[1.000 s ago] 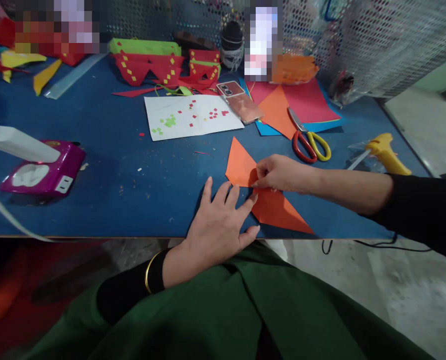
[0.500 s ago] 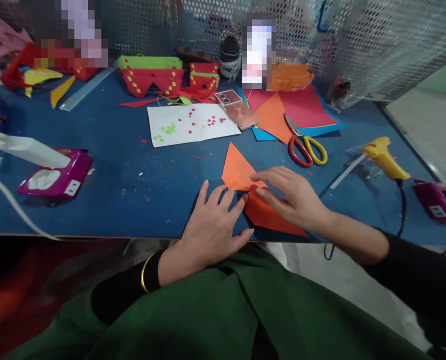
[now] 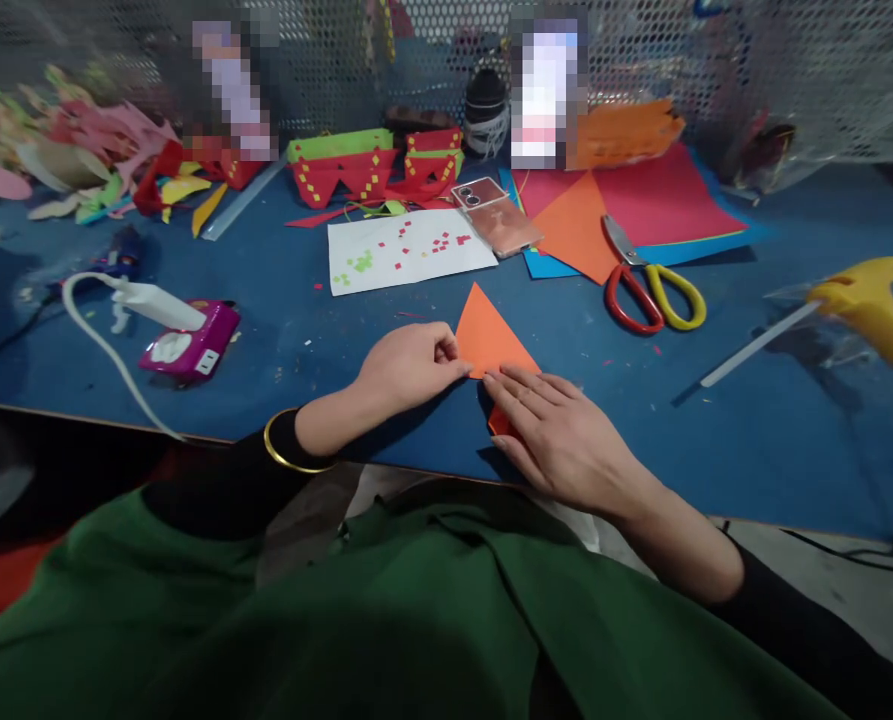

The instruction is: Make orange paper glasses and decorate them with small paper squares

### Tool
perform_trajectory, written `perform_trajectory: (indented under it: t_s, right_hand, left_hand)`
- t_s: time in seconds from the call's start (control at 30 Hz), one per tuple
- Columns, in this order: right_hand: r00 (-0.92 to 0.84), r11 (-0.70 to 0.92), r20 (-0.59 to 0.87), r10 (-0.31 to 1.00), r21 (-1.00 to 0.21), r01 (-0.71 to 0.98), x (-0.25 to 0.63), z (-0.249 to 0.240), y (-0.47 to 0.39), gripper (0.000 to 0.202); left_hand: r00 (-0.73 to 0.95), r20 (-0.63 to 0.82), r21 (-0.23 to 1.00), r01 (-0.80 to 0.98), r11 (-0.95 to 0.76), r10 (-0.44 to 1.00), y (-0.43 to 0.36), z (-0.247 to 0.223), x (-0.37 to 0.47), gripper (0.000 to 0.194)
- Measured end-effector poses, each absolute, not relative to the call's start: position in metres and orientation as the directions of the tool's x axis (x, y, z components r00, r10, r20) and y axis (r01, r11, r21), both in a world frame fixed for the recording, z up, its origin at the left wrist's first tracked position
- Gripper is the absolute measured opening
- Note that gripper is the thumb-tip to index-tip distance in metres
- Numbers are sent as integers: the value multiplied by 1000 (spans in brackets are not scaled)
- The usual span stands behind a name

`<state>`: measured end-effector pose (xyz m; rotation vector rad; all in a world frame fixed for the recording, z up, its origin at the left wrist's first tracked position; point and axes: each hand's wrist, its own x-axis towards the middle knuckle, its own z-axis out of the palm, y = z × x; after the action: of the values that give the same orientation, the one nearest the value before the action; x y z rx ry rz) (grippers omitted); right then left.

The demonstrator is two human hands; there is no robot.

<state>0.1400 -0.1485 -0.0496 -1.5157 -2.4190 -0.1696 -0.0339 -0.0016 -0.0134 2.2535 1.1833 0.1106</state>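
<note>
Orange paper (image 3: 491, 335) on blue table (image 3: 386, 430), left hand (image 3: 416, 365) pinching its edge, right hand (image 3: 566, 430) flat over it, perforated mesh (image 3: 416, 55) behind

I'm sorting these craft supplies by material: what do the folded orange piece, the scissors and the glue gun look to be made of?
Folded orange piece: probably matte paper or thin card, from its flat faces and crisp edges.
Scissors: shiny, likely metal blades; smooth red and yellow grips, perhaps plastic.
Glue gun: yellow body, seemingly smooth moulded plastic, given its rounded shape.
</note>
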Motion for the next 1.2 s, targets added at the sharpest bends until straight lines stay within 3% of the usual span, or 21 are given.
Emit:
perform_trajectory:
  t_s: [0.13, 0.23, 0.53, 1.2]
  right_hand:
    - [-404, 447, 319, 857, -72, 891, 139, -52, -148, 56]
    - [-397, 446, 317, 861, -97, 890, 138, -52, -148, 56]
    - [-376, 437, 309, 874, -158, 886, 137, -50, -148, 53]
    - [-363, 425, 290, 886, -192, 884, 138, -51, -148, 52]
  left_hand:
    - [594, -271, 366, 792, -489, 758, 7, -8, -18, 28]
    - [630, -315, 343, 773, -534, 710, 11, -4, -12, 28]
    - [626, -472, 540, 762, -358, 621, 22, -4, -16, 25]
    - [653, -535, 625, 733, -269, 536, 31, -7, -20, 17]
